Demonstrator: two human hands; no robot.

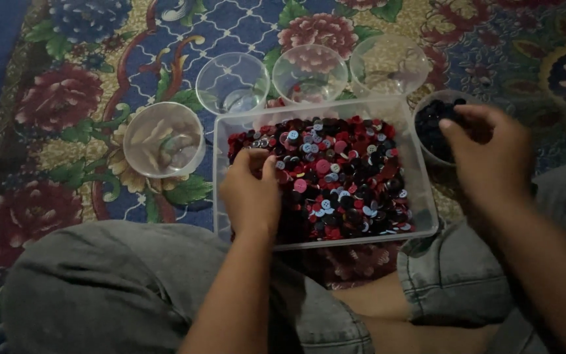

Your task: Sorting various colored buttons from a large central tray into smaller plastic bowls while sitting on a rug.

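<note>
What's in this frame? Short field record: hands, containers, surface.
left hand: in the clear tub, fingers on mixed red, black and blue buttons
right hand: over a cup of dark buttons, fingertips pinched; anything held cannot be told
empty cups: three clear, behind the tub
left cup: clear, pale contents, unclear
surface: floral carpet

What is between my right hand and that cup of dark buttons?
Nothing visible. The right hand hovers directly over the open cup of dark buttons, with no lid or other object between them.
</note>
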